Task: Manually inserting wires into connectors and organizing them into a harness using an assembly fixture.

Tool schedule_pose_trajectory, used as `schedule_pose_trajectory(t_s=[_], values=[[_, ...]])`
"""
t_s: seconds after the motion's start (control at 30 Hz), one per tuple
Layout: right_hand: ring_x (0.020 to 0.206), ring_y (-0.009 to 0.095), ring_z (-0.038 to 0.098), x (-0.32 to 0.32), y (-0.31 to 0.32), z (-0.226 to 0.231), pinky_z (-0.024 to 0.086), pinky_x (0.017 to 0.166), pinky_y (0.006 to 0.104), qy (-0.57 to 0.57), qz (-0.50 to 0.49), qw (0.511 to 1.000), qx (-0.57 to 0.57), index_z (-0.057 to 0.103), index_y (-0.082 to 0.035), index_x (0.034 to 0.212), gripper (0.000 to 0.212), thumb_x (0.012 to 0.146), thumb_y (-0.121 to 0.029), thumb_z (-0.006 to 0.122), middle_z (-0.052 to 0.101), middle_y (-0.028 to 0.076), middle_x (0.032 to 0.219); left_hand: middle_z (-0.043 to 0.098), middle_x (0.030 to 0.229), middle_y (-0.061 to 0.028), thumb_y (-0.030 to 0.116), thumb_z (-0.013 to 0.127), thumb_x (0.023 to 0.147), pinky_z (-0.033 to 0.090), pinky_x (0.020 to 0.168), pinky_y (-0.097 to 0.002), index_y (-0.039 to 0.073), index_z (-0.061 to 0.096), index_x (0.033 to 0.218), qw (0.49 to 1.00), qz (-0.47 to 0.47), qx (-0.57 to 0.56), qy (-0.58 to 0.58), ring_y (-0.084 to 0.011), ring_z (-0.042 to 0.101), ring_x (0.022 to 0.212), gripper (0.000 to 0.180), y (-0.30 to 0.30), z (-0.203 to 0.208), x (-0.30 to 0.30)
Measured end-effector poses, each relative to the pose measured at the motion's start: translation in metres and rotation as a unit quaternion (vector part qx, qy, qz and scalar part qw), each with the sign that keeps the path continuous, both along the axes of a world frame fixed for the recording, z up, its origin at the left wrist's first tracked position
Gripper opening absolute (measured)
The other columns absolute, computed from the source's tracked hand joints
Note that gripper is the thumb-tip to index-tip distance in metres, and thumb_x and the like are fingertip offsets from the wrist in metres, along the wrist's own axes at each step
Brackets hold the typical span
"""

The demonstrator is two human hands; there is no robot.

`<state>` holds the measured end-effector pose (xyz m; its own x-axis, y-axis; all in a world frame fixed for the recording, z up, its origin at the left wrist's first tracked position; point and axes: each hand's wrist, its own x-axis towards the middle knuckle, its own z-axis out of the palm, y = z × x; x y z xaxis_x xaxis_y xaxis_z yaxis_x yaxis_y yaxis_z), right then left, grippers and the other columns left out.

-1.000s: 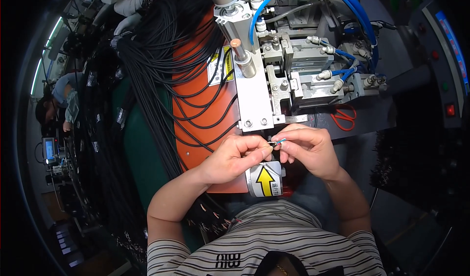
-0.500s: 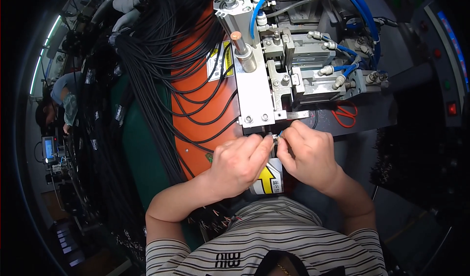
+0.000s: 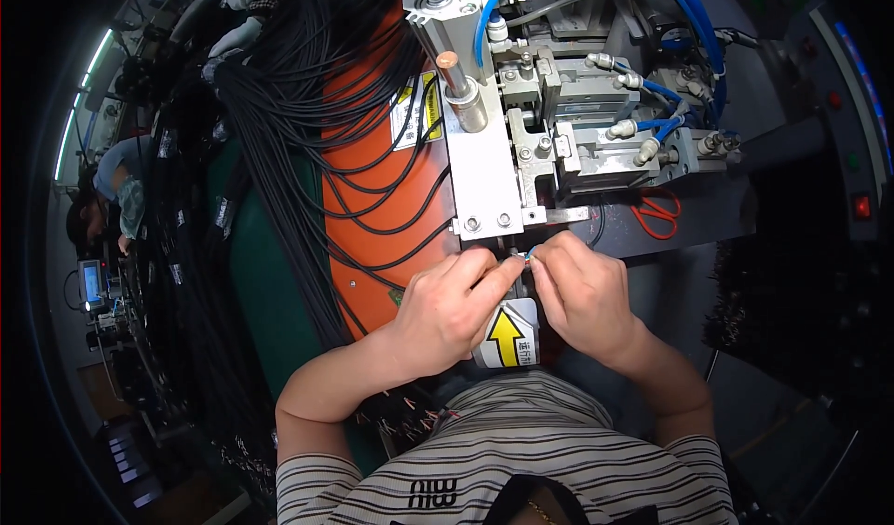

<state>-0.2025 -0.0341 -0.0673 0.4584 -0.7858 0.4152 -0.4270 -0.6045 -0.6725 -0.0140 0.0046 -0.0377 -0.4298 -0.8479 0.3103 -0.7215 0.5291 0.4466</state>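
Observation:
Just in front of the machine's front plate (image 3: 481,185), my two hands meet at the fingertips. My left hand (image 3: 445,303) is closed in a pinch, and its fingers hide what lies between them. Thin coloured wires (image 3: 528,257), one of them light blue, show in the small gap between the hands. Thumb and forefinger of my right hand (image 3: 589,292) are pressed together on these wires. Beneath the fingertips is a white label with a yellow arrow (image 3: 506,337). Any connector at the wire ends is too small to make out.
Many black cables (image 3: 279,125) lie over an orange surface (image 3: 372,246) at the left. Pneumatic cylinders (image 3: 596,106) with blue hoses (image 3: 694,13) stand at the back right. Red-handled scissors (image 3: 657,214) rest on the grey surface. Another person (image 3: 121,185) is at far left.
My left thumb and forefinger have shifted slightly, and a bit more of the coloured wires shows between the hands. More of the arrow label is uncovered.

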Motion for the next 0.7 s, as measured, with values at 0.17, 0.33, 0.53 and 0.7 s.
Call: schedule_pose_trajectory(t_s=[0.17, 0.33, 0.53, 0.7], values=[[0.058, 0.027, 0.061, 0.001, 0.0, 0.001, 0.048, 0.05, 0.0342, 0.0, -0.008, 1.0, -0.006, 0.062, 0.0, 0.085, 0.007, 0.079, 0.001, 0.067, 0.061, 0.01, 0.08, 0.051, 0.08, -0.0079, 0.002, 0.065, 0.069, 0.047, 0.055, -0.0312, -0.003, 0.063, 0.114, 0.996, -0.028, -0.015, -0.083, -0.021, 0.055, 0.067, 0.045, 0.002, 0.009, -0.002], [0.058, 0.027, 0.061, 0.002, 0.0, 0.009, 0.048, 0.05, 0.0337, 0.033, -0.009, 0.999, -0.026, 0.063, 0.0, 0.085, 0.008, 0.078, 0.001, 0.067, 0.061, 0.01, 0.079, 0.049, 0.083, -0.0087, 0.006, 0.062, 0.072, 0.046, 0.056, -0.031, -0.006, 0.062, 0.114, 0.988, -0.03, -0.024, -0.151, -0.0212, 0.053, 0.07, 0.044, 0.004, 0.015, -0.009], [0.058, 0.027, 0.061, -0.004, -0.01, 0.015, 0.047, 0.049, 0.0344, 0.135, 0.04, 0.99, -0.008, 0.064, -0.001, 0.084, 0.008, 0.077, -0.003, 0.068, 0.062, 0.009, 0.08, 0.049, 0.085, -0.0092, 0.006, 0.062, 0.071, 0.046, 0.058, -0.0302, -0.008, 0.061, 0.115, 0.985, -0.042, -0.03, -0.164, -0.0214, 0.053, 0.071, 0.045, -0.001, 0.014, -0.012], [0.059, 0.027, 0.062, 0.001, -0.009, 0.007, 0.047, 0.049, 0.0349, -0.021, -0.011, 0.999, -0.023, 0.064, -0.002, 0.083, 0.007, 0.077, -0.005, 0.068, 0.063, 0.01, 0.079, 0.049, 0.085, -0.009, 0.007, 0.062, 0.071, 0.046, 0.059, -0.0305, -0.007, 0.06, 0.116, 0.987, -0.05, -0.018, -0.15, -0.0223, 0.054, 0.073, 0.047, -0.002, 0.016, -0.008]])
